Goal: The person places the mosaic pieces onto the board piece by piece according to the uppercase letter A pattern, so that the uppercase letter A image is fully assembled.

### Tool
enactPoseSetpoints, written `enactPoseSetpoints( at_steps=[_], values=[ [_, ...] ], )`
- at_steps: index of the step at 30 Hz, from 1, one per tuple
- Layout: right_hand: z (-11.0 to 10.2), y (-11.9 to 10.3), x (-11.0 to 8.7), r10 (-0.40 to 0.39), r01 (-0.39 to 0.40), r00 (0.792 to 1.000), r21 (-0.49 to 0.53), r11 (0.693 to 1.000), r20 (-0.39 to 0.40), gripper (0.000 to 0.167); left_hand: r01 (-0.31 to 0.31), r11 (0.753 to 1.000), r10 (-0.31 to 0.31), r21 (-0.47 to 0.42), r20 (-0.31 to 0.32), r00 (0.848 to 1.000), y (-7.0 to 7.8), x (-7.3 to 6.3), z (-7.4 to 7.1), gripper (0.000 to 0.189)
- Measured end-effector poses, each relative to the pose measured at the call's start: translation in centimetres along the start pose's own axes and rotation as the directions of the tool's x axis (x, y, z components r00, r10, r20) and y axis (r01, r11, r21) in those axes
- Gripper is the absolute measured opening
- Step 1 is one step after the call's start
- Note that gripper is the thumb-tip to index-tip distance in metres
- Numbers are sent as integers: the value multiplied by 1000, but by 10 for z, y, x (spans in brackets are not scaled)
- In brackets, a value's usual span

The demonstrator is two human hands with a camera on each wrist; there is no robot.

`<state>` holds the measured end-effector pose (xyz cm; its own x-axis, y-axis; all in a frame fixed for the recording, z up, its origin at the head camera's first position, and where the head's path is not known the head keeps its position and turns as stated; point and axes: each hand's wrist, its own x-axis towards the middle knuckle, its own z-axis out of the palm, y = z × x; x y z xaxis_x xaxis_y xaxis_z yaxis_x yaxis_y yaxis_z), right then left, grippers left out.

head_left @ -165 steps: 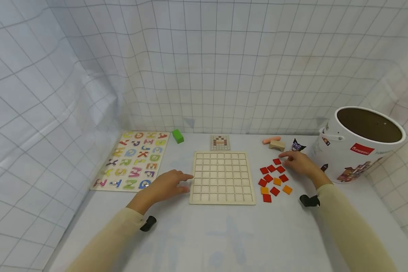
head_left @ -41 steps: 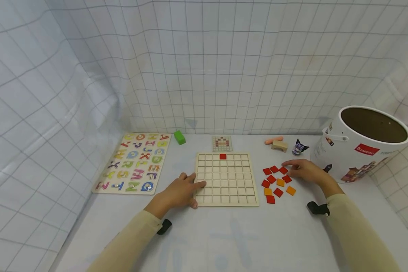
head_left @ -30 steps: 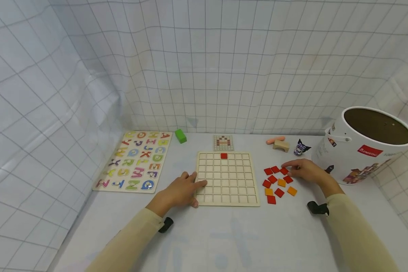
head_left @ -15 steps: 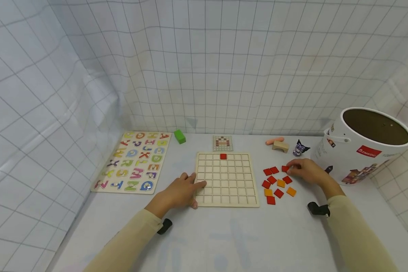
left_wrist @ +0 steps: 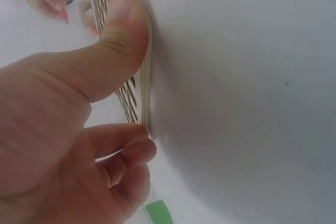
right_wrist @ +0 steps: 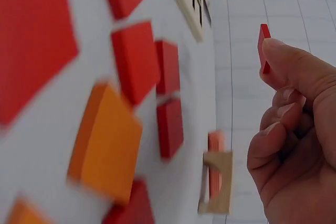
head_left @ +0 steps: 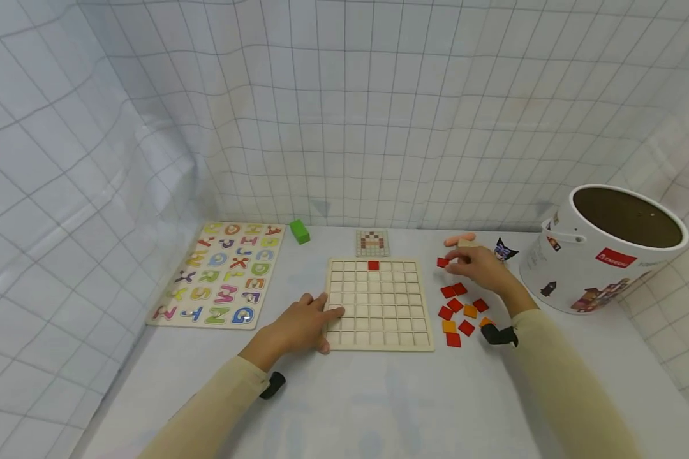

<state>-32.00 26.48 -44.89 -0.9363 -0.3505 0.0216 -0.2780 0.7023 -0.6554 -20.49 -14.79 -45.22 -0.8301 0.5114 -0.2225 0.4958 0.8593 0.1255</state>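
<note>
A red square tile is pinched between thumb and finger of my right hand, raised beyond the loose tiles. In the right wrist view the other fingers are folded toward the palm. My left hand rests at the near left corner of the wooden grid board. Its index finger lies over the board and its thumb presses at the edge. One red tile sits in the board's far row. Loose red tiles and orange tiles lie flat to the board's right.
A pattern card lies behind the board. An alphabet board and green block are on the left. At the back right are a wooden arch, a pink stick, a small figurine and a white bucket.
First one red tile appeared in the board's far row. Since then my right hand has picked another red tile from the pile and moved it left and away. My left hand slid onto the board's corner.
</note>
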Motion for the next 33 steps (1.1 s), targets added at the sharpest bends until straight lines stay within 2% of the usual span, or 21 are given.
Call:
enactPoseSetpoints(
  at_steps=[5, 10, 13, 15, 21, 33],
  values=[
    [34, -36, 31, -54, 49, 995, 59, 997, 87, 31, 4, 1000, -4, -22, -5, 1000, 1, -2, 3, 78],
    [71, -64, 54, -130, 116, 973, 81, 990, 189, 31, 6, 999, -6, -50, 7, 1000, 1, -4, 5, 78],
    [89, -78, 64, -173, 155, 963, 102, 983, 204, 32, 15, 999, -15, -29, 3, 1000, 0, -4, 4, 78],
    [97, -85, 69, -172, 158, 964, 82, 984, 202, 31, 15, 999, -15, -28, 5, 1000, -1, -4, 3, 78],
    [114, -95, 74, -117, 131, 970, -49, 990, 215, 28, 4, 999, -3, -49, 24, 1000, 0, -1, 3, 80],
    [120, -102, 72, -123, 145, 972, -98, 985, 202, 26, 12, 999, -12, -38, 10, 1000, -1, -2, 3, 79]
  ],
)
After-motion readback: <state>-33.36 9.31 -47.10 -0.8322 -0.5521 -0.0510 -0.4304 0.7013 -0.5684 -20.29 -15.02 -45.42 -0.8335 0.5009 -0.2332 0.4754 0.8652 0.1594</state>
